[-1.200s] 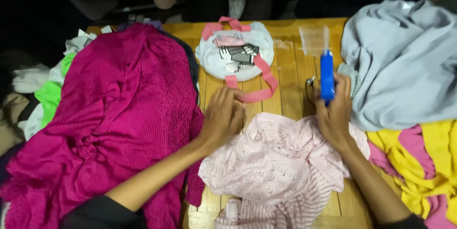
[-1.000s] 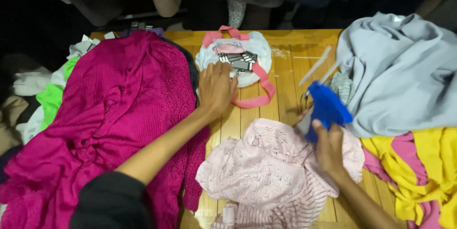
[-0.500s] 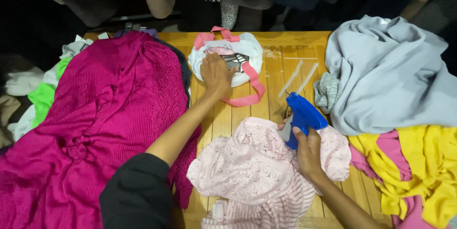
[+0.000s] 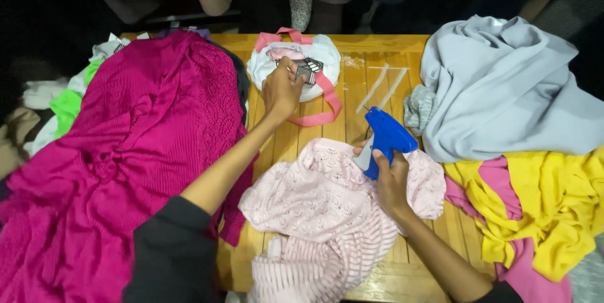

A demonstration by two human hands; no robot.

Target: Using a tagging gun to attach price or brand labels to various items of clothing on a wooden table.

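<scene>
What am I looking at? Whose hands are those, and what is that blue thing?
The camera sits on a person's head and looks down, so you see that person's own two hands over a wooden table. The right hand holds a blue plastic tool shaped like a pistol, resting over a pale pink knitted top. The left hand reaches into a small white bag with pink handles and pinches a little black-and-white tag. Around them lie heaps of clothes: magenta knit, light grey cloth, and yellow cloth.
</scene>
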